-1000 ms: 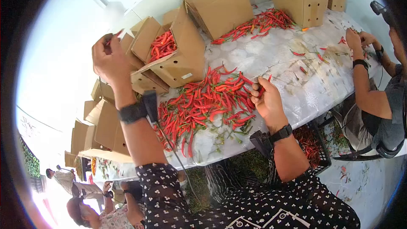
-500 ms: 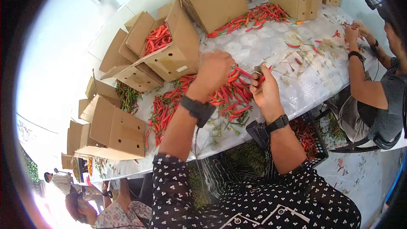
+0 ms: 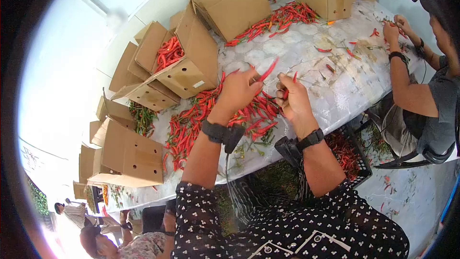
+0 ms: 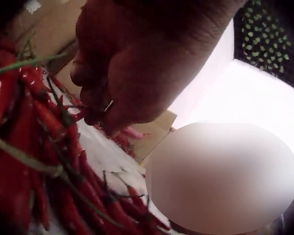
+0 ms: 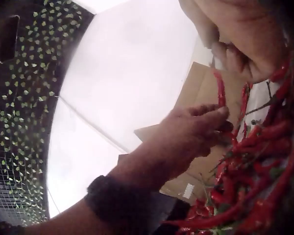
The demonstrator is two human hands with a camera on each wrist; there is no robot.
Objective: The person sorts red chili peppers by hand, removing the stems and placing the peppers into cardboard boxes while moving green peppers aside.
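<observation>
My left hand [image 3: 238, 93] is over the right part of a heap of red chili peppers [image 3: 191, 127] on the white-covered table. Its thumb and fingers pinch one red chili pepper [image 3: 269, 69], which points up and to the right; the right wrist view shows this chili pepper [image 5: 219, 88] upright at the fingertips. Close beside it, my right hand [image 3: 293, 100] has curled fingers around a red chili, whose tip [image 3: 295, 76] sticks up past the thumb. In the left wrist view the back of my left hand [image 4: 142, 63] hides most of its grip.
Behind the heap stands an open cardboard box [image 3: 194, 69] filled with red chilies. Another box [image 3: 127, 151] stands at the left, near greenish chilies [image 3: 142, 117]. Farther back lies a second chili heap [image 3: 292, 17]. A person [image 3: 421, 86] works at right; a black crate [image 3: 366, 165] sits below the table edge.
My left hand came down from beside the box at left to the heap, then rose slightly with a chili pinched, near my right hand. The right hand has stayed nearly in place.
</observation>
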